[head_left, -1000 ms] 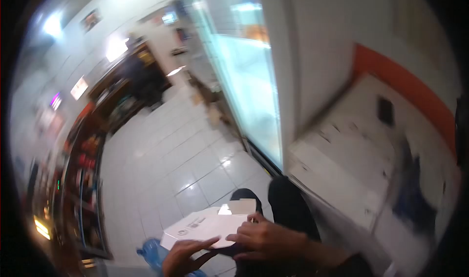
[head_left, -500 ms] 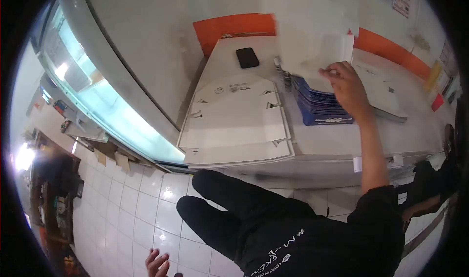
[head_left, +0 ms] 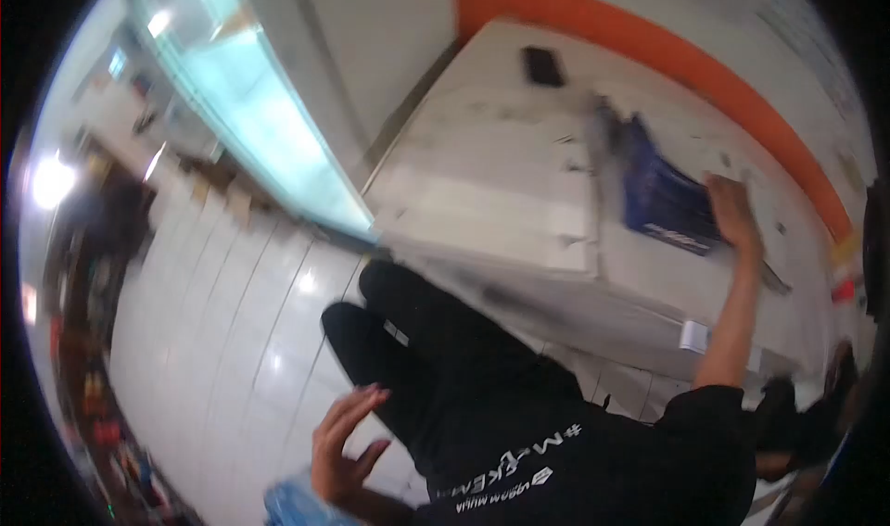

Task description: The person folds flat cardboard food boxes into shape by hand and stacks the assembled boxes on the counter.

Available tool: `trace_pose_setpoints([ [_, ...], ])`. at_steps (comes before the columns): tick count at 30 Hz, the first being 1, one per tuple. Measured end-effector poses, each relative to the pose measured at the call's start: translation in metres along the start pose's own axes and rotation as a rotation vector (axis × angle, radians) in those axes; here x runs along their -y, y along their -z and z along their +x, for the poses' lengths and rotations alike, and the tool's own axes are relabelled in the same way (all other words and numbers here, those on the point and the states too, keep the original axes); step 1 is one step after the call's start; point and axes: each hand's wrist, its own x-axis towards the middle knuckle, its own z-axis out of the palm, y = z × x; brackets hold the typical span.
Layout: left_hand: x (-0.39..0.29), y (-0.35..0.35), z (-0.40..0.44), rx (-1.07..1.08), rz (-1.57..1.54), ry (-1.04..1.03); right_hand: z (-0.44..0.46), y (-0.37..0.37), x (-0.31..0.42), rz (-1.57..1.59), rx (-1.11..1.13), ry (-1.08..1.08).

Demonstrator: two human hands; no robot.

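My right hand (head_left: 735, 215) rests against the right side of a stack of dark blue printed folded card pieces (head_left: 672, 197) on the white counter. Its fingers look stretched along the stack, though motion blurs them. Left of the stack lies a pile of flat white die-cut cardboard sheets (head_left: 491, 174) with small slots. My left hand (head_left: 341, 447) is low at the left, off the counter, its fingers and thumb apart with nothing in them. Just below its wrist is translucent blue plastic (head_left: 306, 503).
A black phone-like object (head_left: 542, 66) lies at the back of the counter (head_left: 640, 280). A lit glass display case (head_left: 269, 127) stands to the left. White floor tiles (head_left: 213, 341) spread below it. At the far right, dark clothing of another person (head_left: 797, 415) shows.
The view has turned, so the counter appears shifted right. A raised white sheet beside my right hand is gone from view, and that hand is lower at the stack's side. My left hand has risen into view.
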Motion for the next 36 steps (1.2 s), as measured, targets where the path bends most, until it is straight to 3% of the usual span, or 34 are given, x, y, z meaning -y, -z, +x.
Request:
trace_pose_setpoints([
  [1, 0.003, -0.005, 0.002, 0.005, -0.013, 0.041, 0.013, 0.039, 0.033, -0.087, 0.251, -0.173],
  [3, 0.020, -0.026, 0.002, -0.019, -0.074, 0.039, 0.022, 0.058, 0.086, 0.031, 0.031, -0.047],
  [5, 0.027, -0.044, 0.005, -0.015, -0.083, 0.066, 0.024, 0.072, 0.144, 0.114, -0.045, 0.167],
  [7, 0.026, -0.054, 0.014, 0.014, -0.081, 0.055, 0.014, 0.074, 0.218, 0.540, 0.128, 0.337],
  [9, 0.027, -0.052, 0.019, 0.042, -0.083, 0.040, 0.011, 0.057, 0.276, 0.571, 0.080, 0.615],
  [12, 0.035, -0.054, 0.024, 0.026, -0.131, 0.052, 0.011, 0.033, 0.324, 0.567, 0.158, 0.579],
  [14, 0.050, -0.055, 0.018, -0.030, -0.234, 0.101, 0.022, 0.030, 0.332, 0.591, 0.295, 0.581],
  [17, 0.064, -0.061, 0.012, -0.151, -0.269, 0.145, 0.024, 0.020, 0.329, 0.727, 0.286, 0.640],
  [18, 0.062, -0.062, 0.016, -0.177, -0.261, 0.134, 0.023, 0.034, 0.335, 0.680, 0.304, 0.495],
  [21, 0.052, -0.046, 0.038, -0.120, -0.233, 0.117, 0.035, 0.041, 0.337, 0.560, 0.318, 0.391],
  [24, 0.030, -0.043, 0.083, -0.316, -0.001, -0.069, 0.031, 0.046, 0.327, 0.649, -0.111, 0.404],
  [26, 0.025, -0.044, 0.118, -0.379, 0.056, -0.271, 0.028, 0.063, 0.319, 0.598, -0.245, 0.432],
  [30, 0.004, -0.029, 0.159, -0.760, 0.050, -0.445, 0.011, 0.093, 0.299, 0.534, -0.465, 0.611],
  [34, 0.001, 0.006, 0.155, -1.028, 0.106, -0.580, -0.008, 0.116, 0.315, 0.910, -0.259, 0.857],
  [36, -0.003, 0.025, 0.109, -0.929, 0.353, -0.545, -0.003, 0.113, 0.325, 1.068, -0.054, 0.945],
])
